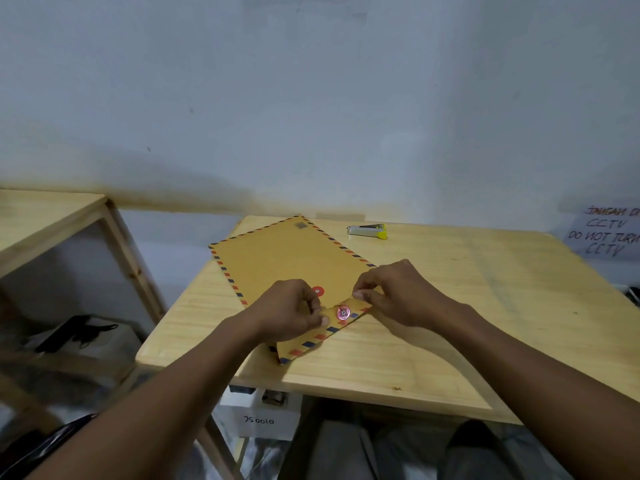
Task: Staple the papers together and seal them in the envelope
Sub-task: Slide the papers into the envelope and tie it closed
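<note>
Both hands pinch the flap (306, 344), left hand (292, 311) at its middle, right hand (391, 294) at its right corner, apparently to fold it shut. On the table (450, 341) the envelope (287, 258) lies near centre. The papers are unseen, probably inside it. The stapler (367, 231) rests far, out of the way. Wrists sit low, fingers curled beside the flap's red disc (343, 312).
</note>
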Demonstrator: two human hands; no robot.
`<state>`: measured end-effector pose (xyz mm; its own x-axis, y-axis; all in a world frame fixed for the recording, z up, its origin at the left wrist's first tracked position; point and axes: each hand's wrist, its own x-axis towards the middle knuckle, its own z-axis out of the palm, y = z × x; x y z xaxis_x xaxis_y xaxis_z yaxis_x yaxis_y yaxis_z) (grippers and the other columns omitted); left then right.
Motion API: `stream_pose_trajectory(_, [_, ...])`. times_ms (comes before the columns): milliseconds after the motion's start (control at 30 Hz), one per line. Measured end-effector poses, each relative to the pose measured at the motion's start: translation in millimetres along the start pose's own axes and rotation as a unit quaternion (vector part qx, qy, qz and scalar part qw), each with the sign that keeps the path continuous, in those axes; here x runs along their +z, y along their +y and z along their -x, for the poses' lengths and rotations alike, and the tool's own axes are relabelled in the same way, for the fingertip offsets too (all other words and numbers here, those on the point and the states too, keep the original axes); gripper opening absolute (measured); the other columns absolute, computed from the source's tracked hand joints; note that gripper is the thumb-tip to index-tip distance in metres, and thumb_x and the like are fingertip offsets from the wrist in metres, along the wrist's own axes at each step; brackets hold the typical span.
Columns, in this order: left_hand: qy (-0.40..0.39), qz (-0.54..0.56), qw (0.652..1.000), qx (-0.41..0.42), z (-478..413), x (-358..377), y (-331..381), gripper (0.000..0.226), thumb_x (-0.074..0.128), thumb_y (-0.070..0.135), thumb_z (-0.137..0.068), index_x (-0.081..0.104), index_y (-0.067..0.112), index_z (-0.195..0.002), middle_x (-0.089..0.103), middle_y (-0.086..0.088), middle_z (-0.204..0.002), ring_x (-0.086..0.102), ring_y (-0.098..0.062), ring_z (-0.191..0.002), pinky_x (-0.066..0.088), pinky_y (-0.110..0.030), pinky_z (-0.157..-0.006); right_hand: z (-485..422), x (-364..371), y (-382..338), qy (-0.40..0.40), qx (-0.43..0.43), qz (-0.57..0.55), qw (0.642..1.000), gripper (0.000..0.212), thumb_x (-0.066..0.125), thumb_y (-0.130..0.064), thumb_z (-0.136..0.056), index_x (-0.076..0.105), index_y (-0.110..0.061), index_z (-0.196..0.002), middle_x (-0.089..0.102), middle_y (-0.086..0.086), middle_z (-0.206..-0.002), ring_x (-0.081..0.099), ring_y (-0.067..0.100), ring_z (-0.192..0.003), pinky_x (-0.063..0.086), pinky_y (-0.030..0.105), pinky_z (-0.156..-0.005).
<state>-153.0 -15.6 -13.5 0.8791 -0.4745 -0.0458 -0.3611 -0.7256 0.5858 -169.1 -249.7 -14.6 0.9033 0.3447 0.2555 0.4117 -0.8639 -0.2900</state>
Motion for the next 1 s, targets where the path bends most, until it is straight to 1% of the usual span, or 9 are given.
stream_pose_trajectory(67, [-0.063,-0.013,0.998,-0.012,-2.5,-9.3,1.2,0.017,0.078,0.029,-0.087,0.067,0.024,-0.075,0.070,0.006,-0.118,0.056,-0.008,-0.116,0.050,-0.037,-0.095,-6.1,-6.2,-6.0,0.005,0.004,-0.018,1.000,0.017,0.060,-0.037,-0.097,0.074,-0.027,-0.098,0.075,-0.014,-0.090,0.066,0.011,-0.084,0.047,0.043,-0.091])
stream_pose_trajectory(167, [-0.119,-0.010,0.993,-0.022,-4.1,-24.3,0.5,0.018,0.078,0.025,-0.086,0.070,0.021,-0.070,0.076,-0.004,-0.113,0.065,-0.019,-0.112,0.054,-0.042,-0.095,-21.7,-20.7,-17.8,-0.044,0.023,-0.068,0.996,0.016,0.057,-0.036,-0.098,0.068,-0.027,-0.090,0.073,-0.014,-0.080,0.065,0.006,-0.084,0.046,0.037,-0.087])
stream_pose_trajectory(233, [-0.098,-0.007,0.995,-0.014,-1.6,-26.6,-4.1,0.018,0.081,0.030,-0.083,0.072,0.018,-0.072,0.077,-0.005,-0.101,0.067,-0.020,-0.102,0.054,-0.034,-0.085,-31.6,-27.3,-27.9,-0.088,0.022,-0.082,0.993,0.016,0.056,-0.035,-0.100,0.063,-0.029,-0.087,0.068,-0.013,-0.075,0.063,0.004,-0.077,0.046,0.032,-0.076])
stream_pose_trajectory(333, [-0.007,-0.064,0.998,-0.010,1.7,-17.1,-20.5,0.038,0.083,0.055,-0.073,0.069,0.021,-0.081,0.067,0.001,-0.096,0.062,-0.018,-0.090,0.048,-0.027,-0.070,-50.2,-21.9,-39.8,-0.128,0.007,-0.075,0.989,0.013,0.056,-0.032,-0.101,0.061,-0.024,-0.092,0.058,-0.013,-0.076,0.058,0.002,-0.066,0.040,0.026,-0.060])
stream_pose_trajectory(433, [0.035,-0.110,0.993,-0.038,1.8,-3.3,-37.3,0.066,0.076,0.075,-0.063,0.060,0.030,-0.108,0.048,0.007,-0.121,0.046,-0.014,-0.113,0.049,-0.035,-0.091,-67.5,-6.4,-42.5,-0.158,0.031,-0.108,0.981,0.012,0.058,-0.030,-0.100,0.065,-0.021,-0.096,0.059,-0.007,-0.079,0.062,0.008,-0.062,0.045,0.024,-0.053])
stream_pose_trajectory(500, [0.036,-0.106,0.992,-0.054,2.3,1.6,-42.5,0.085,0.074,0.079,-0.062,0.050,0.029,-0.127,0.039,0.008,-0.133,0.039,-0.013,-0.121,0.046,-0.035,-0.095,-77.7,5.3,-42.7,-0.177,0.031,-0.091,0.979,0.015,0.062,-0.029,-0.098,0.071,-0.017,-0.100,0.058,-0.013,-0.078,0.057,0.006,-0.068,0.043,0.026,-0.060])
stream_pose_trajectory(567, [0.034,-0.085,0.994,-0.053,1.8,1.5,-44.1,0.093,0.076,0.076,-0.064,0.044,0.026,-0.135,0.035,0.008,-0.137,0.039,-0.011,-0.117,0.044,-0.031,-0.088,-87.7,15.9,-43.9,-0.198,0.024,-0.062,0.978,0.017,0.066,-0.028,-0.095,0.073,-0.015,-0.103,0.061,-0.012,-0.081,0.054,0.006,-0.075,0.039,0.025,-0.063])
stream_pose_trajectory(733, [0.008,-0.048,0.998,-0.047,-2.7,-7.3,-49.4,0.098,0.083,0.069,-0.062,0.042,0.021,-0.137,0.033,0.008,-0.137,0.044,-0.013,-0.112,0.042,-0.029,-0.083,-105.0,30.9,-48.0,-0.197,0.017,-0.098,0.975,0.014,0.078,-0.027,-0.084,0.070,-0.017,-0.088,0.056,-0.011,-0.070,0.048,0.005,-0.065,0.038,0.024,-0.061])
stream_pose_trajectory(1000, [0.006,-0.048,0.998,-0.051,-8.0,-10.3,-52.5,0.091,0.086,0.068,-0.058,0.047,0.025,-0.128,0.036,0.008,-0.131,0.042,-0.012,-0.113,0.043,-0.030,-0.083,-115.8,29.8,-22.0,-0.225,0.075,-0.114,0.965,0.010,0.076,-0.028,-0.086,0.069,-0.023,-0.081,0.062,-0.011,-0.067,0.054,0.005,-0.068,0.041,0.025,-0.063])
